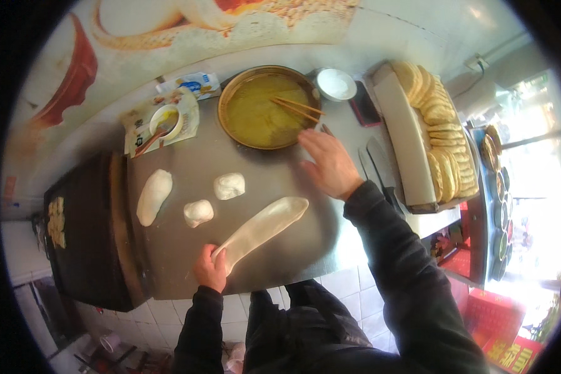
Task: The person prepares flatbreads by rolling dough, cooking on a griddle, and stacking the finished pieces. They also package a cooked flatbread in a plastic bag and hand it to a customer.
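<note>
My left hand (210, 269) grips the near end of a long, flattened strip of dough (266, 229), thumb on top. The strip lies slantwise on the metal worktop (177, 262), its far end towards the right. Over the near right side of a round pan of yellow oil (262, 110), my right hand (329, 163) is held with thumb and fingers apart and nothing visible in it. A brown stick end (327, 130) shows just beyond that hand, mostly hidden. Two small dough lumps (229, 186) and a longer dough roll (154, 197) rest left of the strip.
Wooden chopsticks (297, 108) lie across the pan's rim. Behind are a white bowl (336, 85) and a phone (365, 104). Knives (381, 170) lie beside a box of flatbreads (404, 140). A dark griddle (86, 238) adjoins on the left; a cup with a brush (166, 122) sits on a packet.
</note>
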Tool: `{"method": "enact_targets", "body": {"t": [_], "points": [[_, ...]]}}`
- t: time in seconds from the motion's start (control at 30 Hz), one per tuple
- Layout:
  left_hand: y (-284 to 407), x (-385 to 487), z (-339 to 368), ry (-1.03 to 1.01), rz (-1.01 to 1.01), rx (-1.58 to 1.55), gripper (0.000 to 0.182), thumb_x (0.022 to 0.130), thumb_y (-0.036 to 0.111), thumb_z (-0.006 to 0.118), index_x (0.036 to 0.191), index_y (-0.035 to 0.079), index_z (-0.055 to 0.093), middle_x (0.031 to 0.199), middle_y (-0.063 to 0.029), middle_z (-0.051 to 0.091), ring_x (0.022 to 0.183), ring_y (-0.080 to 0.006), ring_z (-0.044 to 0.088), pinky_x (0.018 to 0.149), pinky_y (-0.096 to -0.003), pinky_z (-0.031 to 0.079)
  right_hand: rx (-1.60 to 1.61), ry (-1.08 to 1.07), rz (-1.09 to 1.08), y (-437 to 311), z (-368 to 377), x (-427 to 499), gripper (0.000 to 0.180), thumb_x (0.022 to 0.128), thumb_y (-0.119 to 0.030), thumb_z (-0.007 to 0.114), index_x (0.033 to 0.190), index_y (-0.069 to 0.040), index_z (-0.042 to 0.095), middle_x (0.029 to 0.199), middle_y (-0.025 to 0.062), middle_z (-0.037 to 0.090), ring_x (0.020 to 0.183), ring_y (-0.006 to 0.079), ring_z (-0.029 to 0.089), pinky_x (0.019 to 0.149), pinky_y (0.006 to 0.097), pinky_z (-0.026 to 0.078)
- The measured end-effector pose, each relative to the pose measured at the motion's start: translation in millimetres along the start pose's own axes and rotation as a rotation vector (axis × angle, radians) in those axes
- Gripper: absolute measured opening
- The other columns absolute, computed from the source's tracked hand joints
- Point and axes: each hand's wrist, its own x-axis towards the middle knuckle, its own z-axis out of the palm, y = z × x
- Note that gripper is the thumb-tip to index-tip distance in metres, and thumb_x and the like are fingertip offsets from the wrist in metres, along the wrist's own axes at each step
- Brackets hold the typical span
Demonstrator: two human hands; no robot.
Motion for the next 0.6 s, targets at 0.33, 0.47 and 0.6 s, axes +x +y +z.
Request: {"method": "enact_targets", "body": {"t": [0.33,0.47,0.6], "points": [[6.8,4.1,-15.4,-0.110,0.006,-0.130,0.026,0.090,0.027,0.076,0.103,0.006,0.067,0.094,-0.0136,0.072,0.087,-0.0350,0.069,0.077,-0.0429,0.054,-0.007,0.159,0.038,-5.5,35.6,39.8,0.033,0.104,-0.028,0.055,0.088,-0.002,0.070,0.089,0.0185,0.066,0.093,0.0372,0.064,0.084,0.0475,0.050],[7.2,2.0,-26.7,-0.204,0.148,-0.204,0.033,0.092,0.021,0.072,0.119,0.003,0.063,0.108,-0.0170,0.069,0.098,-0.0356,0.067,0.086,-0.0414,0.053,0.332,0.146,0.732,-116.7,64.7,-37.7,0.027,0.100,-0.022,0.062,0.096,0.003,0.070,0.095,0.0273,0.070,0.085,0.0441,0.069,0.075,0.0497,0.054],[10.2,3.8,-31.2,-0.224,0.223,-0.220,0.034,0.094,0.015,0.067,0.125,0.002,0.061,0.115,-0.0187,0.066,0.102,-0.0366,0.065,0.090,-0.0416,0.052,0.276,-0.179,0.091,-203.9,99.9,-97.6,0.066,0.084,-0.028,0.078,0.139,0.003,0.058,0.142,0.0233,0.059,0.135,0.0378,0.054,0.116,0.0467,0.042]]}}
